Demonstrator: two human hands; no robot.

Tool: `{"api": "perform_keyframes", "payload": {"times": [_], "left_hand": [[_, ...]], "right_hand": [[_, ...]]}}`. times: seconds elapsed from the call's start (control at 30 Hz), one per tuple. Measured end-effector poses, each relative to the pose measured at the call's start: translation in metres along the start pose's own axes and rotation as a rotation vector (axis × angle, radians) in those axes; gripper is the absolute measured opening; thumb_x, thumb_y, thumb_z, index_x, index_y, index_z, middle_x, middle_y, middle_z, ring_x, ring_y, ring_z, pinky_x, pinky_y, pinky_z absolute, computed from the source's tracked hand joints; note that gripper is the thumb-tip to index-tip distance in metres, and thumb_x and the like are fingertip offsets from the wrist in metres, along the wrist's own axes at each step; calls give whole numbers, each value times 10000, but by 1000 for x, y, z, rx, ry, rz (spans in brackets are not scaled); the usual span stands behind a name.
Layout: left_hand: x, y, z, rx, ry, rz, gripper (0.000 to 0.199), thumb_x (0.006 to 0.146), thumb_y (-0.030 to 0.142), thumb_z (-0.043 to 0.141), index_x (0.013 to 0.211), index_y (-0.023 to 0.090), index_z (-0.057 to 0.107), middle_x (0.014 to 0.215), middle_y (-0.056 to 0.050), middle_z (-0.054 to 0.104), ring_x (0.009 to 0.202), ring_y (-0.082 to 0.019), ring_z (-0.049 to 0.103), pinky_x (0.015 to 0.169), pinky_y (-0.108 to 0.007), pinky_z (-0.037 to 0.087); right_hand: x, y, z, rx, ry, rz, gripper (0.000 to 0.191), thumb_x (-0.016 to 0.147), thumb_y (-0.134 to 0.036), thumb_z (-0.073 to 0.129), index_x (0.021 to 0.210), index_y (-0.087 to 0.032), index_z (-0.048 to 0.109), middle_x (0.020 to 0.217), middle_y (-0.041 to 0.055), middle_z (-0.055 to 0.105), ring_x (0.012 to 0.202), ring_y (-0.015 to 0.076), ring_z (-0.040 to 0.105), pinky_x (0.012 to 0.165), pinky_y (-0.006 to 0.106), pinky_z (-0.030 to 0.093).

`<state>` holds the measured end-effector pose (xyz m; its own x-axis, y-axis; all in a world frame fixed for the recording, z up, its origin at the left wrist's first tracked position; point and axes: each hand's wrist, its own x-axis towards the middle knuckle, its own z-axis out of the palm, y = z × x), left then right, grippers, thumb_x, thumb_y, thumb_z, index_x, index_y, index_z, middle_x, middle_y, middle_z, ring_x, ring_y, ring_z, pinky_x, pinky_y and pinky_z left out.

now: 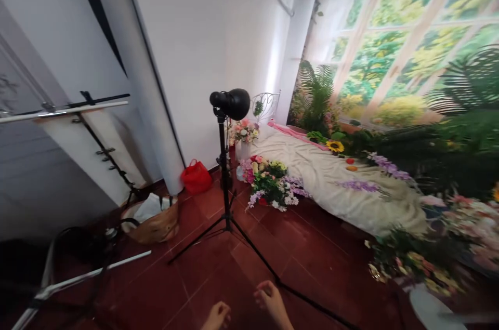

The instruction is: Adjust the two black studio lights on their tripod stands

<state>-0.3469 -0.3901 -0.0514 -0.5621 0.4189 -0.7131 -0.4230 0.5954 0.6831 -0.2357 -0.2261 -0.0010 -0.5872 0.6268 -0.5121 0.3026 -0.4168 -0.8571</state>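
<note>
My left hand (pixel 218 315) is low in the middle of the view, its fingers curled together. Whatever may be inside them is hidden or too small to make out. To its right is my right hand (pixel 272 301), loosely bent, with a gap between thumb and fingers and nothing visible in it. Both hands are over the red tiled floor (pixel 210 273), apart from each other. Just ahead stands a black light stand (pixel 223 163) with a black lamp head (pixel 234 104) on top. One of its spread legs runs close by my right hand.
A draped bed (pixel 323 174) with artificial flowers (pixel 268 179) lies at right, before a window-print backdrop (pixel 405 39). At left are a red bag (pixel 196 176), a woven basket (pixel 156 223), a white pole (pixel 105 267) and a backdrop frame (pixel 66 110). A round white object (pixel 432 309) is lower right.
</note>
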Motion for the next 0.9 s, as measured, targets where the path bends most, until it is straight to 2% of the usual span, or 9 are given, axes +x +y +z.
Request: {"api": "perform_keyframes", "payload": {"times": [0.1, 0.17, 0.27, 0.37, 0.5, 0.67, 0.83, 0.9], "left_hand": [[3, 17, -10, -18, -5, 135, 394, 615, 544, 667, 648, 191, 493, 544, 38, 513, 481, -89, 454, 529, -234, 360], [7, 29, -21, -18, -50, 225, 406, 637, 573, 634, 702, 187, 526, 594, 18, 557, 527, -104, 493, 561, -252, 397], [20, 52, -40, 4, -87, 358, 451, 690, 617, 554, 793, 178, 560, 693, -17, 613, 613, -131, 549, 616, -274, 437], [41, 89, -61, 42, -83, 441, 471, 740, 612, 499, 867, 164, 570, 766, -40, 642, 678, -148, 581, 667, -292, 460], [80, 164, -86, 90, -11, 528, 437, 795, 556, 457, 907, 149, 566, 805, -54, 650, 743, -160, 603, 733, -309, 474], [130, 277, -103, 176, 109, 727, 331, 809, 452, 505, 943, 156, 573, 939, -77, 650, 891, -173, 605, 870, -345, 458], [163, 388, -118, 40, 445, 933, 529, 773, 403, 594, 1203, 143, 428, 1247, -150, 520, 1086, -183, 549, 983, -377, 412], [167, 425, -124, 10, 500, 1019, 567, 779, 403, 598, 1249, 160, 392, 1284, -142, 503, 1140, -179, 524, 1023, -372, 383]], "right_hand": [[8, -14, 29, -89, -78, -33, 293, 543, -426, 602, 693, -200, 490, 612, 17, 637, 484, 132, 560, 443, 201, 331], [14, -18, 41, -127, -140, -62, 285, 571, -431, 585, 710, -199, 494, 626, 19, 644, 500, 135, 569, 449, 206, 342], [32, -20, 51, -175, -245, -105, 255, 619, -418, 566, 734, -197, 510, 657, 19, 659, 539, 137, 592, 463, 206, 365], [63, -29, 59, -204, -322, -87, 263, 625, -413, 580, 748, -191, 509, 648, 11, 660, 504, 121, 575, 442, 192, 335], [121, -72, 78, -158, -351, -71, 341, 599, -459, 626, 761, -189, 497, 619, -6, 645, 461, 103, 544, 437, 182, 327], [204, -156, 111, -175, -402, -128, 385, 636, -495, 644, 796, -177, 498, 626, -3, 643, 452, 93, 540, 433, 179, 347], [283, -249, 134, -194, -393, -224, 255, 831, -404, 509, 869, -152, 526, 669, 32, 663, 465, 92, 562, 451, 183, 397], [310, -283, 142, -251, -350, -233, 255, 878, -392, 451, 880, -150, 532, 668, 39, 660, 456, 97, 562, 456, 198, 418]]}}
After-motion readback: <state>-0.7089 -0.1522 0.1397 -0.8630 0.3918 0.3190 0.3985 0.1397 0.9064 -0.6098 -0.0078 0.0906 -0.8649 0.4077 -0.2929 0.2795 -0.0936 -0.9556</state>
